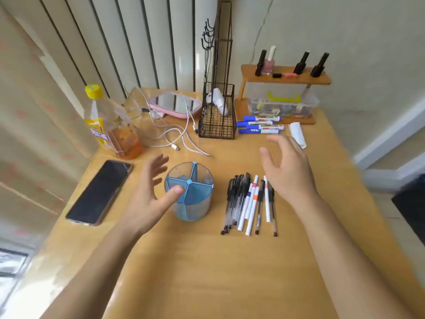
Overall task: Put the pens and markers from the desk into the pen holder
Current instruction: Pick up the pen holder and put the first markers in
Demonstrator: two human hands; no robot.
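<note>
1. Pens (pixel 239 201) in a loose row on the wooden desk (pixel 207 272), just right of the pen holder (pixel 189 192): black-capped clear ones bunched at the left, white markers (pixel 249 203) mixed in toward the right.
2. Pen holder standing upright, clear blue, split by a cross divider into four compartments, all without pens.
3. Left hand (pixel 149 192) beside the holder's left wall, fingers spread wide, thumb across the near rim, gripping nothing.
4. Right hand (pixel 287 171) above the far ends of the rightmost pens, palm down, fingers splayed, holding nothing.
5. Blue whiteboard markers (pixel 259 125) stacked flat farther back, next to a black wire rack (pixel 217 120).
6. Smartphone (pixel 99 192) face up at the left edge; orange-drink bottle (pixel 110 125) behind it, white cables (pixel 179 137) nearby.
</note>
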